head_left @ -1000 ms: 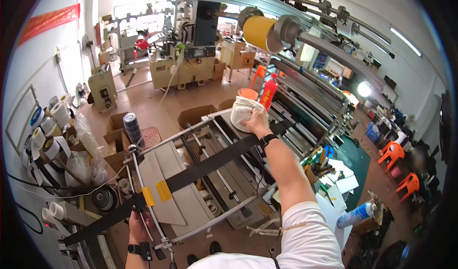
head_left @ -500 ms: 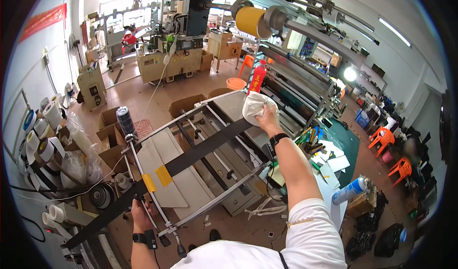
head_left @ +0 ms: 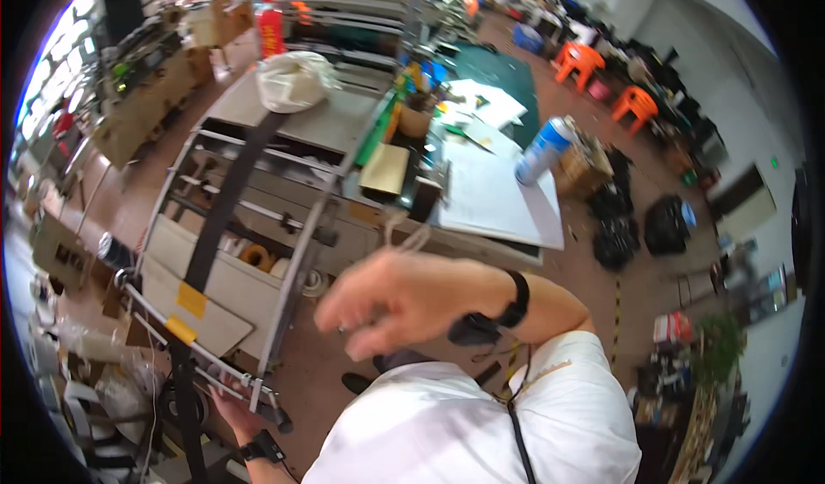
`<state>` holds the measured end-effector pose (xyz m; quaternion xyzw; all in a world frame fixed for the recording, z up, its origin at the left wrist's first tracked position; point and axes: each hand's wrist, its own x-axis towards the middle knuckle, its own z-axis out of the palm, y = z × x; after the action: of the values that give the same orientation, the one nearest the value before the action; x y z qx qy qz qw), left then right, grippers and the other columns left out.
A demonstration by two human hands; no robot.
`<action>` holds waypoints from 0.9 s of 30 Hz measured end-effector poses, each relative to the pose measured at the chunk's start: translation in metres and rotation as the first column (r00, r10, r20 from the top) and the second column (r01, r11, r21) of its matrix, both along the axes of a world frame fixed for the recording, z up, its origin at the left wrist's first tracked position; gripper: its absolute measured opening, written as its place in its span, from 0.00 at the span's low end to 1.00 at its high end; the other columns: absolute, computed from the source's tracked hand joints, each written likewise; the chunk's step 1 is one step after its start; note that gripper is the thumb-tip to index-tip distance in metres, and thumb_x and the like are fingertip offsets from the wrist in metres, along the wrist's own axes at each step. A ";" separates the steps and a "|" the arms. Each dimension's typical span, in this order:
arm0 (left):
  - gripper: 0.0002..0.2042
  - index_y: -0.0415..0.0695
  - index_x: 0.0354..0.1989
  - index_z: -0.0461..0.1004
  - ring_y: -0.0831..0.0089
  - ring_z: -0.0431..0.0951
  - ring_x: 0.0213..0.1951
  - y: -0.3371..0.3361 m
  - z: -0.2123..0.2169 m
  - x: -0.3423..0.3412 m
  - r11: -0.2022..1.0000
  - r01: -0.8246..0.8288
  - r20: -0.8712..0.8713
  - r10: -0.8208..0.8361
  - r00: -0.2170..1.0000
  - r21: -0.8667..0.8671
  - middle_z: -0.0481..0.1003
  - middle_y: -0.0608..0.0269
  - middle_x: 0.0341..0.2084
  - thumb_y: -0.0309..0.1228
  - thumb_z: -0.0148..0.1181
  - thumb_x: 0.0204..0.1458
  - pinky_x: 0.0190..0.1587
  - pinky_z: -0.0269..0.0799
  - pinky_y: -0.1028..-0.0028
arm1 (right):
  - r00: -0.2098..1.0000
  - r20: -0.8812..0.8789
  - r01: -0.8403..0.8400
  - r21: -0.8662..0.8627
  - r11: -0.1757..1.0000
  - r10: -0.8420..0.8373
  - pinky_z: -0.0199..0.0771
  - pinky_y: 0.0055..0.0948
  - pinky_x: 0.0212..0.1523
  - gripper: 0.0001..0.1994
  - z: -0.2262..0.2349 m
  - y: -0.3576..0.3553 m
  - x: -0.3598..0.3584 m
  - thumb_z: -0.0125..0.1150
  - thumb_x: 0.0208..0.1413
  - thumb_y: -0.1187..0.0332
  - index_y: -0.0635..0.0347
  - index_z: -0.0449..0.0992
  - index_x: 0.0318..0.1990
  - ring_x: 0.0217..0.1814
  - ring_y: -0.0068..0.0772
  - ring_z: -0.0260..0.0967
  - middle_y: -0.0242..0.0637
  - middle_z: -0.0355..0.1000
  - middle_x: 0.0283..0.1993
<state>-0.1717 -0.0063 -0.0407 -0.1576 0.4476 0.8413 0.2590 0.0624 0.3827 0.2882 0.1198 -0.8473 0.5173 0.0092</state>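
My right hand (head_left: 391,299) hangs blurred in front of my chest, fingers loosely apart and holding nothing; a black band sits on its wrist. A crumpled white cloth (head_left: 292,80) lies on the far end of the grey metal machine frame (head_left: 335,123), well away from that hand. A black belt (head_left: 225,200) runs diagonally along the frame from the cloth toward me. My left hand (head_left: 241,415), low at the left edge, grips the near metal rail (head_left: 215,365) of the frame. Yellow tags (head_left: 191,299) sit on the belt near that rail.
A workbench (head_left: 490,200) with white sheets, a cardboard piece and tools stands right of the frame; a blue-and-white canister (head_left: 544,149) lies on it. A red extinguisher (head_left: 271,29) stands beyond the cloth. Orange chairs (head_left: 636,102) and black bags (head_left: 640,226) are on the right.
My right hand has let go of the white cloth, left it on the far end of the frame, and drawn back toward my chest. The view has swung right and closer.
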 end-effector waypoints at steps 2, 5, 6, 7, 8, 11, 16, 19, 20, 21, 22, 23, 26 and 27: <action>0.19 0.48 0.41 0.74 0.74 0.71 0.23 -0.031 -0.054 0.020 0.949 0.215 0.101 -0.196 0.975 -0.230 0.70 0.71 0.20 0.51 0.48 0.65 0.26 0.70 0.73 | 0.961 0.275 0.020 -0.229 0.973 0.045 0.78 0.28 0.42 0.19 -0.045 -0.002 0.057 0.68 0.59 0.62 0.63 0.77 0.54 0.42 0.25 0.76 0.37 0.79 0.45; 0.17 0.45 0.31 0.74 0.67 0.74 0.25 -0.064 -0.110 0.079 0.747 0.582 0.322 -0.491 0.809 -0.323 0.76 0.61 0.23 0.47 0.52 0.63 0.29 0.71 0.67 | 0.708 0.697 0.441 -0.306 0.844 -0.117 0.78 0.28 0.44 0.21 -0.163 -0.002 0.133 0.65 0.62 0.57 0.62 0.76 0.56 0.43 0.25 0.76 0.36 0.79 0.46; 0.17 0.44 0.29 0.73 0.64 0.76 0.27 -0.072 -0.122 0.097 0.570 0.691 0.349 -0.600 0.720 -0.445 0.78 0.57 0.25 0.45 0.53 0.62 0.30 0.71 0.65 | 0.580 0.791 0.556 -0.209 0.804 -0.196 0.78 0.28 0.45 0.23 -0.205 -0.004 0.162 0.64 0.62 0.54 0.62 0.76 0.56 0.43 0.25 0.76 0.36 0.80 0.45; 0.17 0.41 0.32 0.75 0.62 0.78 0.31 -0.090 -0.143 0.110 0.327 0.693 0.099 -0.861 0.499 -0.642 0.79 0.55 0.27 0.43 0.52 0.62 0.33 0.71 0.64 | 0.508 0.835 0.518 -0.098 0.850 -0.214 0.78 0.29 0.45 0.24 -0.252 -0.002 0.195 0.63 0.62 0.52 0.61 0.77 0.56 0.43 0.26 0.76 0.36 0.80 0.45; 0.16 0.39 0.35 0.76 0.60 0.81 0.36 -0.086 -0.138 0.125 0.129 0.551 -0.072 -0.990 0.123 -0.824 0.80 0.52 0.29 0.41 0.51 0.63 0.36 0.72 0.64 | 0.432 0.869 0.466 0.016 0.885 -0.243 0.78 0.30 0.46 0.25 -0.272 -0.002 0.224 0.63 0.61 0.50 0.61 0.77 0.55 0.44 0.27 0.77 0.37 0.80 0.45; 0.16 0.35 0.41 0.75 0.59 0.81 0.41 0.024 -0.061 0.175 -0.152 0.634 0.208 -0.978 0.014 -0.758 0.80 0.50 0.31 0.38 0.49 0.64 0.39 0.73 0.65 | 0.171 0.968 0.645 0.030 0.764 -0.182 0.78 0.32 0.47 0.26 -0.317 -0.007 0.327 0.63 0.59 0.48 0.59 0.78 0.54 0.46 0.31 0.78 0.39 0.80 0.47; 0.16 0.35 0.46 0.76 0.62 0.82 0.45 0.087 -0.064 0.221 -0.227 0.438 0.139 -0.965 -0.223 -0.870 0.82 0.50 0.35 0.36 0.47 0.65 0.39 0.76 0.67 | 0.128 0.803 0.671 0.361 0.647 -0.582 0.76 0.34 0.51 0.22 -0.382 0.004 0.480 0.66 0.57 0.51 0.57 0.80 0.51 0.50 0.34 0.77 0.44 0.80 0.48; 0.14 0.41 0.46 0.78 0.69 0.83 0.37 0.109 -0.142 0.212 -0.201 0.536 0.040 -0.954 -0.297 -0.820 0.82 0.55 0.34 0.35 0.48 0.66 0.33 0.76 0.70 | 0.091 0.751 0.867 0.264 0.424 -0.654 0.73 0.38 0.36 0.20 -0.407 0.031 0.584 0.64 0.57 0.49 0.60 0.81 0.33 0.32 0.35 0.74 0.41 0.79 0.30; 0.13 0.42 0.47 0.78 0.71 0.83 0.34 0.129 -0.151 0.213 -0.259 0.473 0.093 -0.934 -0.345 -0.842 0.81 0.58 0.34 0.35 0.47 0.67 0.31 0.76 0.71 | 0.083 0.759 0.927 0.179 0.329 -0.645 0.73 0.32 0.27 0.13 -0.415 0.053 0.615 0.62 0.60 0.59 0.60 0.81 0.39 0.25 0.28 0.73 0.34 0.76 0.25; 0.13 0.42 0.46 0.78 0.72 0.82 0.32 0.134 -0.160 0.207 -0.221 0.794 0.133 -0.975 -0.177 -0.566 0.81 0.59 0.32 0.35 0.48 0.67 0.31 0.75 0.72 | 0.003 0.750 0.970 0.160 0.186 -0.661 0.70 0.29 0.24 0.13 -0.383 0.084 0.608 0.61 0.61 0.59 0.61 0.80 0.35 0.23 0.26 0.71 0.34 0.75 0.24; 0.13 0.41 0.46 0.77 0.73 0.81 0.30 0.150 -0.171 0.216 -0.092 0.975 0.236 -0.971 -0.043 -0.201 0.81 0.61 0.30 0.36 0.50 0.67 0.32 0.75 0.72 | -0.065 0.618 0.945 0.290 0.150 -0.784 0.65 0.27 0.22 0.14 -0.367 0.114 0.624 0.60 0.62 0.59 0.60 0.78 0.31 0.21 0.22 0.67 0.30 0.72 0.22; 0.14 0.40 0.47 0.77 0.74 0.81 0.31 0.208 -0.140 0.260 -0.206 0.870 0.290 -0.954 -0.077 -0.447 0.81 0.61 0.30 0.37 0.51 0.66 0.32 0.75 0.72 | -0.159 0.427 0.971 0.232 -0.062 -0.890 0.62 0.27 0.20 0.14 -0.363 0.137 0.645 0.60 0.63 0.60 0.58 0.76 0.28 0.19 0.21 0.63 0.28 0.68 0.20; 0.17 0.38 0.50 0.77 0.74 0.81 0.35 0.328 -0.090 0.345 -0.299 0.646 0.101 -0.940 -0.326 -0.702 0.81 0.61 0.32 0.40 0.57 0.63 0.36 0.75 0.73 | -0.367 0.504 0.911 0.027 -0.410 -0.782 0.70 0.24 0.26 0.13 -0.309 0.209 0.716 0.61 0.65 0.58 0.57 0.76 0.33 0.26 0.21 0.70 0.30 0.74 0.26; 0.17 0.38 0.51 0.76 0.72 0.81 0.36 0.360 -0.084 0.371 -0.357 0.558 0.110 -0.898 -0.426 -0.749 0.81 0.59 0.34 0.39 0.57 0.63 0.38 0.75 0.73 | -0.432 0.421 0.881 0.006 -0.474 -0.798 0.73 0.25 0.28 0.13 -0.272 0.230 0.719 0.61 0.64 0.58 0.58 0.78 0.34 0.27 0.23 0.73 0.31 0.76 0.28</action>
<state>0.1989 0.3538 -0.1246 0.4790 0.6368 0.1232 0.5915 0.7818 0.6130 0.0157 -0.7108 -0.4307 0.4200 0.3644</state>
